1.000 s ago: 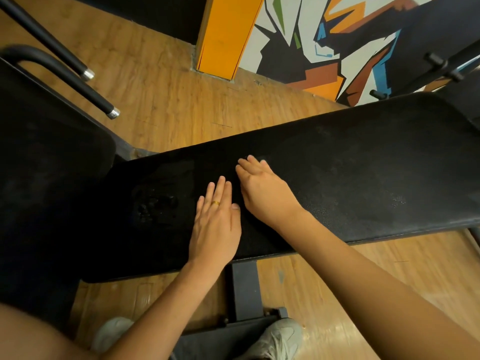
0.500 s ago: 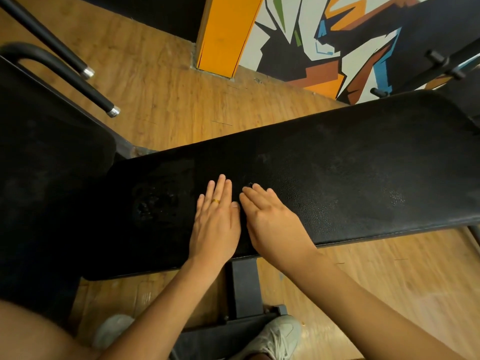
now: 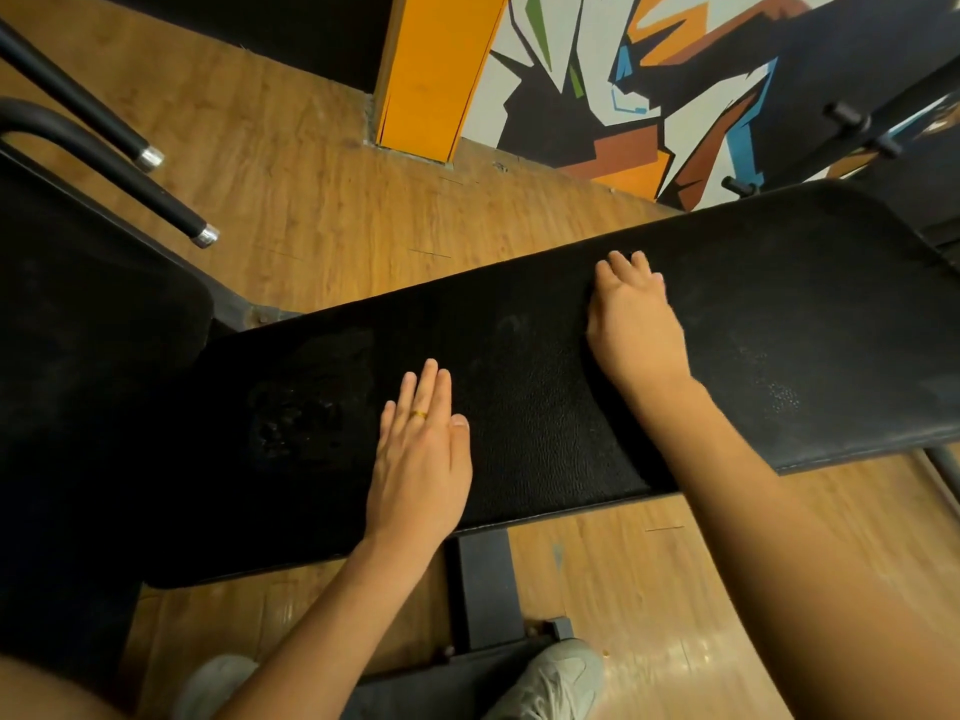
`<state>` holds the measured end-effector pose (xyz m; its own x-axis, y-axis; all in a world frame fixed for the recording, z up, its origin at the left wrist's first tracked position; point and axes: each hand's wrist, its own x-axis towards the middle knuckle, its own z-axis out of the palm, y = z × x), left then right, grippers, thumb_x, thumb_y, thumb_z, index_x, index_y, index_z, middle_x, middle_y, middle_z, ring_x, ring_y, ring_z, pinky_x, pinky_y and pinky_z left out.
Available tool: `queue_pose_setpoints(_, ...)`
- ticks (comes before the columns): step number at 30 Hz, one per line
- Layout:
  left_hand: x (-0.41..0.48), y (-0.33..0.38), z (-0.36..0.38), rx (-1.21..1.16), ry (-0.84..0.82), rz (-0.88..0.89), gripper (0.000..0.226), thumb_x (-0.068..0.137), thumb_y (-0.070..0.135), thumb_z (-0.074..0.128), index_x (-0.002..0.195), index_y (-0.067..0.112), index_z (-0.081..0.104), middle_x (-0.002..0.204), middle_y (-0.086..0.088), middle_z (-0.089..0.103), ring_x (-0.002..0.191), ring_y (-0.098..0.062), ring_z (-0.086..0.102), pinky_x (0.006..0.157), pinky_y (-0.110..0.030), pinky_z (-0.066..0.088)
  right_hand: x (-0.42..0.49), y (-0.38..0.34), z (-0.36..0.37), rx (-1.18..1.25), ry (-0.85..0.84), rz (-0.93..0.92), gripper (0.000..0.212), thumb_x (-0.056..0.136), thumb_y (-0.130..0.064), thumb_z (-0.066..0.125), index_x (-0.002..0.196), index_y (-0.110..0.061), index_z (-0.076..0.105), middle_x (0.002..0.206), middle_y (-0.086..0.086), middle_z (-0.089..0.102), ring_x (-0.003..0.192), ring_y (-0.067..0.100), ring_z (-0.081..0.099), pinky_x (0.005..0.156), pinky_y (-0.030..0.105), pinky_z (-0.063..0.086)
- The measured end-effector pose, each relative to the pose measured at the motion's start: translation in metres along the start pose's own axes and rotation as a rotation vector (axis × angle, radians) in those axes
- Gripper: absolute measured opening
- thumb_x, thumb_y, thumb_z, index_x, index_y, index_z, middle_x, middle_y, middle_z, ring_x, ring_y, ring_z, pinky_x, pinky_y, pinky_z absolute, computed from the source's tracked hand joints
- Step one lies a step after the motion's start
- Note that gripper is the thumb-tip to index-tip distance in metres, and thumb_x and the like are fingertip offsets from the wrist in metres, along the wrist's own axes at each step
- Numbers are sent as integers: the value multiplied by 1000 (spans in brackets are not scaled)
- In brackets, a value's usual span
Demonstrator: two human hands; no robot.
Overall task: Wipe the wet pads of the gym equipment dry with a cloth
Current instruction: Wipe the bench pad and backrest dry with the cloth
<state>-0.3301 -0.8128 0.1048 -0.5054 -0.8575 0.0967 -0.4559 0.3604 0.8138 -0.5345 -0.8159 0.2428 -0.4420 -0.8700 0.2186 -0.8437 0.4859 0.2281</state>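
Observation:
A long black bench pad (image 3: pixel 810 304) runs across the view. It shows a wet blotch (image 3: pixel 296 423) at its left part and fine droplets (image 3: pixel 779 397) at the right. My left hand (image 3: pixel 421 459), with a ring, rests flat on the pad's near middle, fingers straight and together. Close to the pad's far edge, my right hand (image 3: pixel 634 319) presses down with its fingers spread. I cannot make out a cloth against the black surface; whether one lies under the right hand stays hidden.
A second black pad (image 3: pixel 78 356) stands at the left, with two black bars with chrome ends (image 3: pixel 171 210) above it. The bench's steel post (image 3: pixel 485 589) and my shoes (image 3: pixel 550 678) are below. Beyond lie the wooden floor, an orange column (image 3: pixel 436 70) and a painted wall.
My right hand drew back toward the near edge beside the left hand, then slid away and to the right to the pad's far edge. The left hand stayed in place.

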Motion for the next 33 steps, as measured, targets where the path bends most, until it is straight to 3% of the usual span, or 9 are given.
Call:
queue_pose_setpoints(3,0,-2,1,0,6,0,63,101,40,13,161,18,14,168,6,5,155,-7,-4,125,-29,-3,-1,-10,2,28,1,7,35,96,-6,48,128,6,54,140,23,49,133,41,39,115,52,30)
queue_pose_setpoints(6,-1,-1,1,7,10,-9,58,105,35,14,161,18,17,169,5,7,155,-8,-2,127,-33,1,-26,-49,9,95,-27,-219,38,93,-8,52,128,5,56,132,24,54,122,41,49,105,50,41)
queue_pose_setpoints(9,-1,0,0,11,4,-7,57,106,33,20,161,18,17,169,5,8,155,-7,-2,128,-36,5,-46,-78,23,96,-139,-480,49,98,-14,53,145,0,47,150,19,46,142,36,38,120,46,26)
queue_pose_setpoints(11,1,-1,1,10,6,-11,57,106,33,20,161,19,16,169,6,7,155,-7,-2,128,-36,5,-33,-65,19,71,-147,-502,56,100,-14,53,153,-5,37,159,15,36,150,30,27,123,41,17)
queue_pose_setpoints(18,1,-5,4,-10,5,-9,63,101,41,15,161,20,17,168,9,7,155,-7,-1,127,-34,2,54,87,-33,9,-1,9,29,102,-12,47,127,-2,57,134,19,53,124,39,48,108,51,39)
queue_pose_setpoints(21,1,-4,4,-4,10,-9,63,102,41,16,160,20,17,168,9,8,155,-7,-1,127,-34,2,54,83,-30,4,30,93,27,101,-10,48,123,1,59,129,21,55,118,40,50,103,51,42)
queue_pose_setpoints(24,2,-5,4,1,14,-6,62,102,40,16,160,19,18,168,8,8,155,-7,0,127,-35,4,29,29,-13,65,23,-44,31,96,-11,54,125,-6,58,131,17,53,118,35,52,99,46,45)
queue_pose_setpoints(29,0,-2,2,-1,16,-7,55,107,31,23,160,18,20,168,6,11,155,-8,2,127,-38,7,-28,-74,24,129,-152,-464,49,97,-13,56,144,-5,49,150,14,46,141,30,38,119,40,28)
queue_pose_setpoints(33,2,-5,2,18,12,-12,55,107,29,27,160,17,21,168,5,12,155,-9,3,127,-37,7,-21,-50,13,85,-199,-471,57,99,-11,55,153,-6,37,160,12,36,151,27,26,123,38,17)
